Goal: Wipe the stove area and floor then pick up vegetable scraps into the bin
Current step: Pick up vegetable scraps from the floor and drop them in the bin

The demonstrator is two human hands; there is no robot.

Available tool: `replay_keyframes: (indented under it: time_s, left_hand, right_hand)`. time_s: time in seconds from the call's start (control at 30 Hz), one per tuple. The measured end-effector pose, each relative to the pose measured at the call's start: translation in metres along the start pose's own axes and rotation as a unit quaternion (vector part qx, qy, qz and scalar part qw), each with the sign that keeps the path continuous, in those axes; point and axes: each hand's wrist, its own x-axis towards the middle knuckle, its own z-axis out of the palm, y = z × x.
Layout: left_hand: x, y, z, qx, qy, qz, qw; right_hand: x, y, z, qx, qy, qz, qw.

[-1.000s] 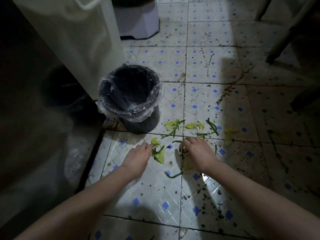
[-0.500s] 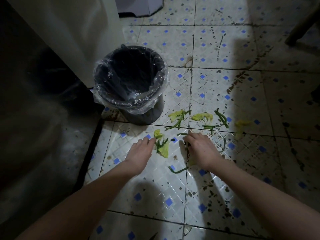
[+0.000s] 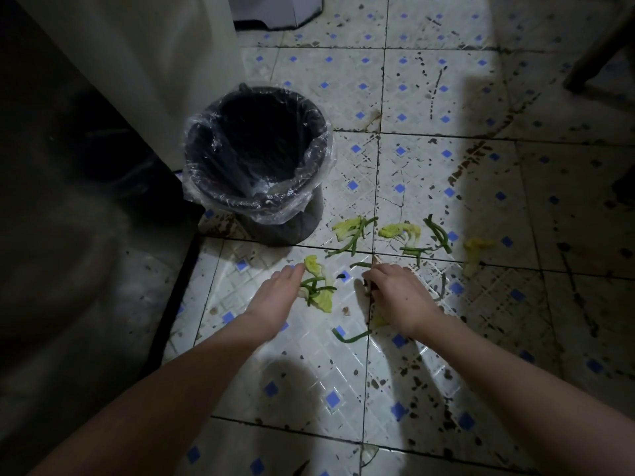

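Observation:
A black bin [image 3: 318,156] lined with a clear plastic bag stands on the tiled floor [image 3: 309,365]. Green and yellow vegetable scraps lie scattered in front of it. One small pile [image 3: 321,293] sits between my hands. More leaves and beans [image 3: 354,231] lie farther off, and a single bean [image 3: 350,337] lies nearer to me. My left hand [image 3: 278,297] lies flat with straight fingers, its tips touching the small pile. My right hand [image 3: 395,297] is on the floor with fingers curled down. What they hold is hidden.
A dark cabinet front [image 3: 68,235] and a white panel [image 3: 137,63] wall off the left side behind the bin. A grey base [image 3: 275,12] stands at the top, and a furniture leg [image 3: 598,56] at the top right. The tiles to the right are stained dark.
The view has tilted down, so the bin sits lower in the frame. My left hand's fingertips have slid slightly toward the small pile. My right hand stays in place.

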Motion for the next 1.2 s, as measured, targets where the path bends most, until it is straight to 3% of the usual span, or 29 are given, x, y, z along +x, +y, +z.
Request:
replay_keyframes:
  time_s: [0.37,0.7,0.93,1.2]
  left_hand:
    - [0.002,0.002,-0.006,0.036,-0.043,0.003,0.998]
    - [-0.022,-0.021,-0.028,0.072,0.014,0.0,0.997]
    - [-0.035,-0.029,-0.042,0.06,0.005,-0.003,0.998]
    - [-0.046,-0.032,-0.046,0.014,0.02,-0.007,1.0]
  right_hand:
    - [-0.004,0.003,-0.004,0.006,-0.024,0.01,1.0]
    - [0.017,-0.03,-0.005,-0.016,-0.047,-0.045,0.998]
    - [0.039,-0.058,0.014,-0.006,-0.074,-0.083,0.994]
    - [0.053,-0.071,0.026,-0.048,-0.144,-0.059,0.987]
